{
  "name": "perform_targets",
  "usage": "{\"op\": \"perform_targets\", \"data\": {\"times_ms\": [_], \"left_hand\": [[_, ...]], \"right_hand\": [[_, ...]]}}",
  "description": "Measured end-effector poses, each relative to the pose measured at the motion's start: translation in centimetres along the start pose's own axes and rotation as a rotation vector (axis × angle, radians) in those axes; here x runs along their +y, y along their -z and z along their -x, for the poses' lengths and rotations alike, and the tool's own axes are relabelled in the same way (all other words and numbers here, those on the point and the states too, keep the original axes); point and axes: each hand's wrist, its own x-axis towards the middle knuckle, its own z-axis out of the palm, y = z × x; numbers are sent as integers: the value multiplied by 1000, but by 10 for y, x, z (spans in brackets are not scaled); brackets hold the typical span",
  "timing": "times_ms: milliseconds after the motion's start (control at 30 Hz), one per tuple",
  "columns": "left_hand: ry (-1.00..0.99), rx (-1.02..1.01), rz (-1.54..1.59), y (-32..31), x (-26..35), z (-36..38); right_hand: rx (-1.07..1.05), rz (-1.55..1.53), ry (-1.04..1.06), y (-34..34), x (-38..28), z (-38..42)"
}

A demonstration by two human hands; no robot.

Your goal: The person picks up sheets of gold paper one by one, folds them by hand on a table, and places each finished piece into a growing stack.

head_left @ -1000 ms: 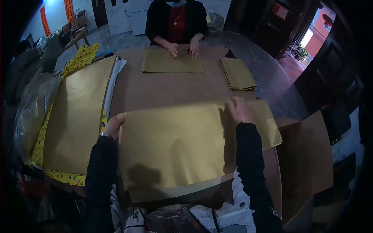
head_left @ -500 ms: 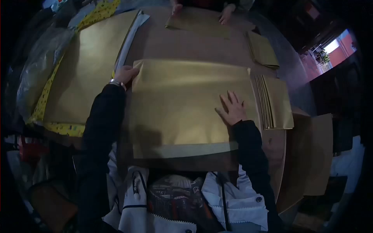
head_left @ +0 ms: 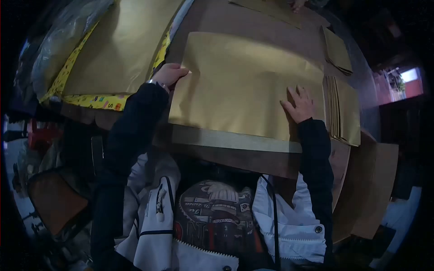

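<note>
Sheet (head_left: 239,86) along the table's (head_left: 203,22) near edge; left hand (head_left: 168,75) pinching its left side, right hand (head_left: 300,105) spread upon it; folded stack (head_left: 347,110) by the right edge.

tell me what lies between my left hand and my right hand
The brown paper sheet, in the head view: the left hand holds its left edge, the right hand rests on its right part.
</note>
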Motion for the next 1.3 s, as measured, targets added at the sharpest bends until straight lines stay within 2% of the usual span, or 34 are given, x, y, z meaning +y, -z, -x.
{"op": "perform_targets", "data": {"times_ms": [33,100,167,300,367,467,567,600,733,933,1000,1100,1133,1233,1267,1300], "left_hand": [[-16,-18,-17,-6,2,1],[-29,-67,188,-15,7,11],[-15,-184,190,-7,0,-1],[-68,-289,98,-4,-13,0],[-103,-224,83,-6,-17,5],[-149,-238,17,6,-32,-2],[-137,-181,-56,-4,-13,20],[-116,-205,42,-4,-17,17],[-76,-205,29,1,-22,14],[-170,-237,69,1,-26,15],[-137,-184,-54,17,-37,1],[-127,-166,-13,-10,-11,34],[-224,-147,-202,23,-40,-2],[-265,-144,-312,35,-48,-16],[-139,-219,27,5,-27,16],[-137,-218,26,4,-23,19]], "right_hand": [[2,82,-2,7,1,10],[113,59,113,30,-22,34],[186,-41,176,38,-44,67],[174,-191,248,24,-69,109],[209,-190,215,13,-71,119],[189,-249,209,5,-73,126],[219,-296,240,2,-74,128],[227,-313,233,2,-74,128],[226,-313,227,0,-74,129],[190,-281,215,1,-72,128],[208,-288,231,0,-73,128],[204,-277,223,1,-74,129],[234,-263,222,-3,-74,129],[198,-257,217,-5,-74,128],[208,-266,211,-3,-75,128],[207,-269,211,-2,-75,128]]}}
